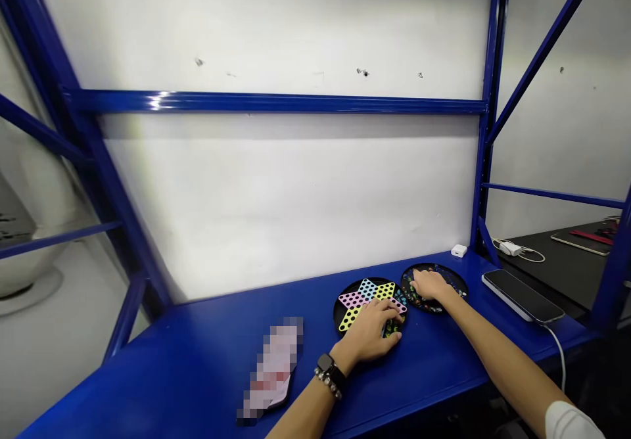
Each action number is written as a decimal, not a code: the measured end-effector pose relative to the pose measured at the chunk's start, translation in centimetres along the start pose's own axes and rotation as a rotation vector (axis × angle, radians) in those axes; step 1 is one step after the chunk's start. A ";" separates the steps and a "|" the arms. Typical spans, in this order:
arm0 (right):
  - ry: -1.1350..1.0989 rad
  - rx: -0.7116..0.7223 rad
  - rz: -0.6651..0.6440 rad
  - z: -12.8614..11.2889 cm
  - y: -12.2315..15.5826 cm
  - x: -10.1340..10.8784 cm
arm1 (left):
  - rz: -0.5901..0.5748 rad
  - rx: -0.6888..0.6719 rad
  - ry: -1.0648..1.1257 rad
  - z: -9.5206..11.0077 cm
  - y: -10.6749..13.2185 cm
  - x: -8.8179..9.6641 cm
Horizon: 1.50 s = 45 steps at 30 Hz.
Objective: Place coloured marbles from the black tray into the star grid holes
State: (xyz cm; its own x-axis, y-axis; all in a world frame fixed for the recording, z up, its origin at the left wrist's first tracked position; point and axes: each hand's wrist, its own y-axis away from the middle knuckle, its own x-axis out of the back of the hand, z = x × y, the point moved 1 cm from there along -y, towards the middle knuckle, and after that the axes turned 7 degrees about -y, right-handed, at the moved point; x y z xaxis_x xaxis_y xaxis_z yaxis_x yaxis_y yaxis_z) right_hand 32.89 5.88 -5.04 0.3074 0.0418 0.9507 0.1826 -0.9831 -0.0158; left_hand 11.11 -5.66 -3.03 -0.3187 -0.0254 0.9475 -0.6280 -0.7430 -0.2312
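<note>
A Chinese checkers board (352, 299), with a star of pink, yellow and blue points full of holes, lies in a round black tray. Over its near right part rests my left hand (372, 330), its fingers apart and its thumb stretched out. Dark marbles (400, 296) sit in the holes at the board's right side. A second round black tray (456, 280) holds several loose coloured marbles. My right hand (430, 284) reaches into that tray from the right, fingers bent and close together. Whatever its fingertips hold is too small to make out.
The blue shelf (207, 340) has a blue frame around it and a white wall behind. A pixelated flat object (273, 370) lies on the left. On the right are a phone (525, 294) with a white cable (560, 350) and a small white case (459, 250).
</note>
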 end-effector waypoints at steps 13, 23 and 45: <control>-0.090 0.131 0.029 -10.3 -3.4 -2.2 | -0.015 0.007 -0.026 -0.1 0.0 -0.1; -0.079 0.141 0.077 -10.4 -3.6 -3.3 | -0.004 -0.007 -0.036 -0.1 0.0 -0.2; -0.361 -0.053 0.159 0.5 -3.5 -0.9 | 0.011 -0.008 0.000 -0.2 -0.1 -0.2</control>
State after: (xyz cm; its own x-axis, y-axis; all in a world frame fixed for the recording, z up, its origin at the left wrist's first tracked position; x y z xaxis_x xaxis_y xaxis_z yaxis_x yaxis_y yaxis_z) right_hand 32.44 9.35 -5.96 0.6380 -0.0606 0.7676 0.0611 -0.9898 -0.1289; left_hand 11.03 -5.43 -3.21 -0.3258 -0.0336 0.9449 -0.6304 -0.7371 -0.2436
